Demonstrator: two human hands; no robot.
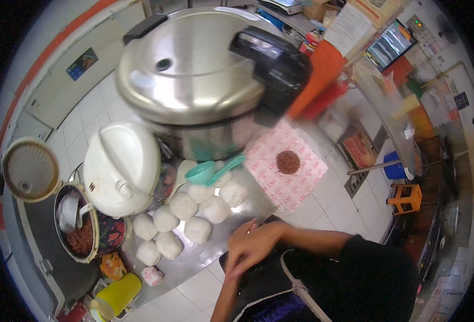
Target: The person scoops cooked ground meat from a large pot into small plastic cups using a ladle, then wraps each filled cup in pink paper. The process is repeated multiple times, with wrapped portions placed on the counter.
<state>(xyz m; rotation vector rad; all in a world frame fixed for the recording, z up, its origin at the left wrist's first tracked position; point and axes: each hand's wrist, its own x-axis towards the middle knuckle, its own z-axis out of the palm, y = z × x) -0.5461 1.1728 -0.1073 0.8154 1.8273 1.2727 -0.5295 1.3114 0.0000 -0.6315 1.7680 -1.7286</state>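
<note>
My right hand point(261, 241) lies across my left hand point(233, 263) at the near edge of the steel table point(204, 257). They overlap, so the fingers of both are partly hidden and I see nothing held. Close by on the table sit several white rounded lumps point(197, 230), their material unclear. A small pink-and-white wrapped packet point(152, 275) is apart from them. Beyond my hands, a pink printed paper sheet point(261, 181) bears a flat round patty of reddish-brown, grainy food point(288, 162). A teal plastic scoop point(200, 173) rests behind the lumps.
A large steel rice cooker point(196, 88) with black handles stands at the back. Left of it are a white-lidded flowered container point(122, 169) and an uncovered pot of reddish-brown grains point(79, 241). A yellow jug point(118, 296) stands lower left; an orange stool point(405, 199) is at right.
</note>
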